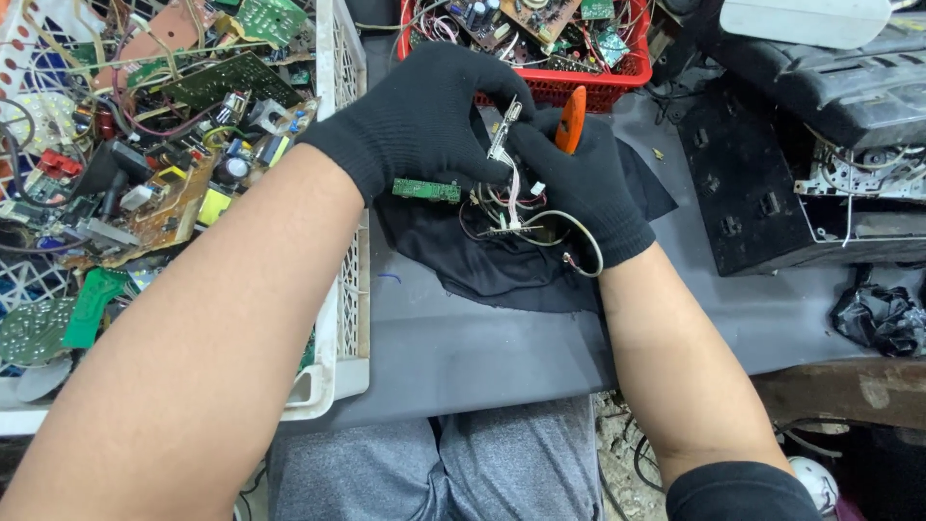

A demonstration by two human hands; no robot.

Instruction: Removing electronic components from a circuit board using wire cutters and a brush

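Head view: your left hand (420, 116) pinched the wire bundle's metal connector (503, 130), long axis near-upright, tip pointing away from you. Right hand (579, 178) gripped orange-handled cutters (572, 118) above the desk (463, 347).

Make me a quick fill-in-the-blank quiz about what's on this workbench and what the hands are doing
1. Both hands wear ____ gloves.
2. The right hand holds a tool with an ____ handle.
3. The left hand holds a bundle of wires joined to a small ____ circuit board.
4. The basket of parts behind the hands is ____.

Missing words: black; orange; green; red
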